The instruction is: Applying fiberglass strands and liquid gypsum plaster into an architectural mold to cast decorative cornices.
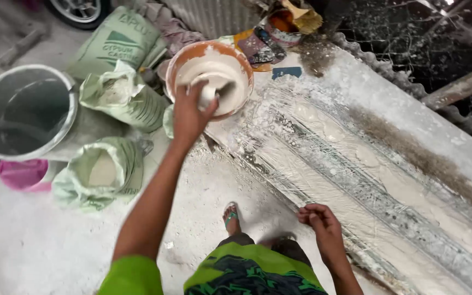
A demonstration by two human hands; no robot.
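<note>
Left hand (190, 112): your arm was stretched out over the bowl (210, 76), fingers closed round a white, plaster-coated lump (207, 95) at the near side of the bowl's inside.

Bowl: orange rim, inside coated with white paste; it stood at the far left end of the counter (411, 142).

Right hand (319, 221): fingers curled loosely inward, holding nothing that showed, resting at the near edge of the counter.

Counter: long, lying diagonally, streaked with white plaster and thin fibres, with a grey channel running down its length.

Bags (113, 131): several green sacks on the floor left of the bowl; the two nearest stood open and showed white powder.

Bucket (25, 112): large, grey, at far left, beside the bags.

Pink tub (23, 175): just below the bucket, partly hidden.

Foot (231, 217): yours, in a green-strapped sandal, on the powder-dusted floor (39, 246) near the counter.
</note>
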